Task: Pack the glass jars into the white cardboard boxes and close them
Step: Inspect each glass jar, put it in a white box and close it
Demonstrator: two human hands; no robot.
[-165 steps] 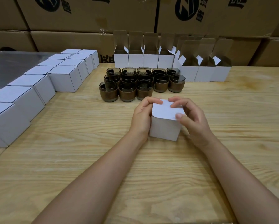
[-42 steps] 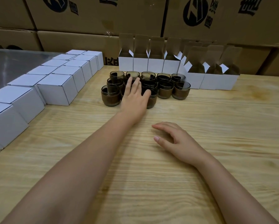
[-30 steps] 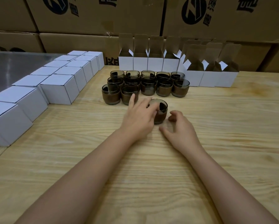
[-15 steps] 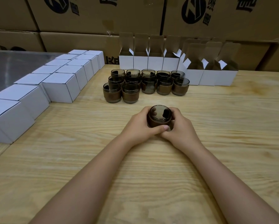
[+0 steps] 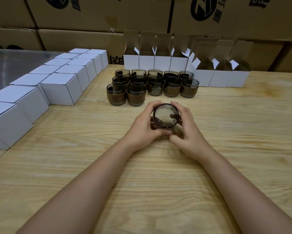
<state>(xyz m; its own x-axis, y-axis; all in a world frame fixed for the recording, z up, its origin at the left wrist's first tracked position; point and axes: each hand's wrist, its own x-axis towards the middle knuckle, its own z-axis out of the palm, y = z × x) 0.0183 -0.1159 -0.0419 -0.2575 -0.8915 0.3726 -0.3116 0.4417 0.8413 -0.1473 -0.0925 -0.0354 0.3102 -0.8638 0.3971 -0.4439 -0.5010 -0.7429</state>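
Note:
A dark smoked glass jar (image 5: pixel 165 115) is held between both hands above the middle of the wooden table (image 5: pixel 243 132), its round mouth tipped toward me. My left hand (image 5: pixel 144 128) grips its left side and my right hand (image 5: pixel 186 127) grips its right side. Behind them stands a cluster of several more jars (image 5: pixel 152 86) with brown bands. A row of open white boxes (image 5: pixel 163 60) with raised flaps lines the back. Closed white boxes (image 5: pixel 59 88) run in two rows along the left.
Large brown cartons (image 5: pixel 98 17) are stacked as a wall behind the table. A grey metal surface (image 5: pixel 10 63) lies at the far left, behind the closed boxes. Bare wood stretches in front of and to the right of my hands.
My left hand pulled one jar out of the cluster toward me and my right hand joined it. Since half a second ago the jar has tipped so its mouth faces me.

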